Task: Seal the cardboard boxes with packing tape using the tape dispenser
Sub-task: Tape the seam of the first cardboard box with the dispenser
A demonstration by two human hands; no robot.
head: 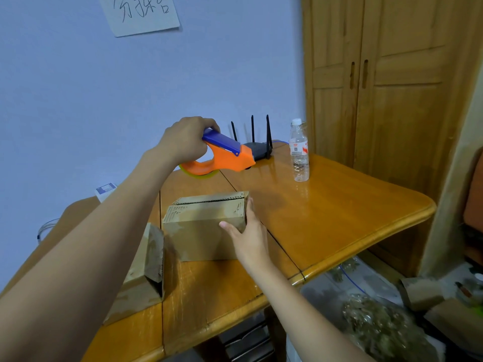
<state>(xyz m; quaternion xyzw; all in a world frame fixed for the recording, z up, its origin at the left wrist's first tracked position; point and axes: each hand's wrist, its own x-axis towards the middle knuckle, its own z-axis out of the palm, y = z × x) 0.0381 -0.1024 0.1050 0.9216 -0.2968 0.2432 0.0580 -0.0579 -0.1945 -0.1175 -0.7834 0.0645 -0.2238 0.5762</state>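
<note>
A small cardboard box [201, 231] stands in the middle of the wooden table [326, 212], its top flaps closed with a dark seam between them. My right hand [248, 231] holds its right end, thumb on the front face and fingers along the side. My left hand [185, 139] grips the orange and blue tape dispenser [224, 155] in the air above and behind the box, its tape roll showing yellowish underneath. A second cardboard box [141, 278] lies at the left, partly hidden by my left forearm.
A clear plastic water bottle [299, 152] stands at the back right of the table beside a black router with antennas [257, 145]. A wooden wardrobe [392, 74] rises at the right. Clutter and bags [379, 317] lie on the floor past the table's right edge.
</note>
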